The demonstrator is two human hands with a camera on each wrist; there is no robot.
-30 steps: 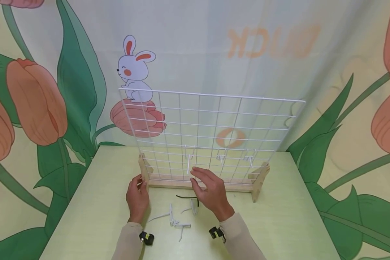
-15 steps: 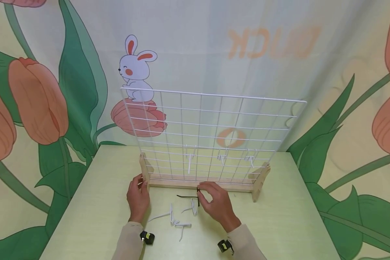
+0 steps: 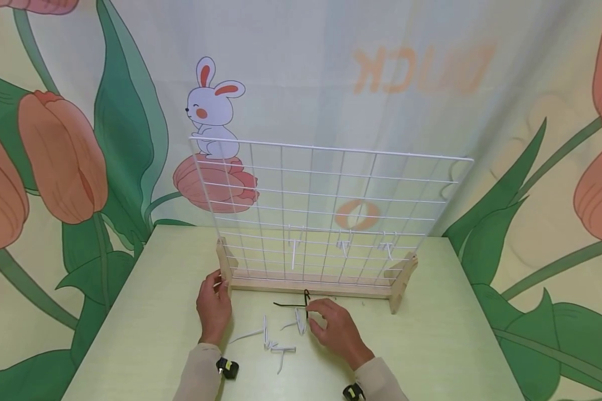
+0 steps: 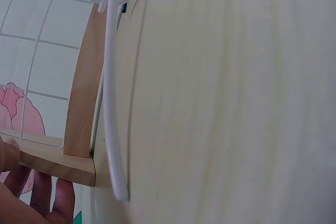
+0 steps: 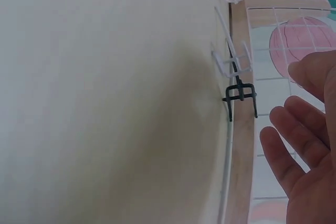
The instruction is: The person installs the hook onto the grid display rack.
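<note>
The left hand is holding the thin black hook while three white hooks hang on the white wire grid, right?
Not the thin black hook: the left wrist view shows the left hand gripping the pale wooden end piece. Three white hooks do hang on the white wire grid.

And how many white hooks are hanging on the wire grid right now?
3, all on the lower half of the grid: a long hook left of centre, a second hook right of centre, a third hook near the right side. None seem hidden.
</note>
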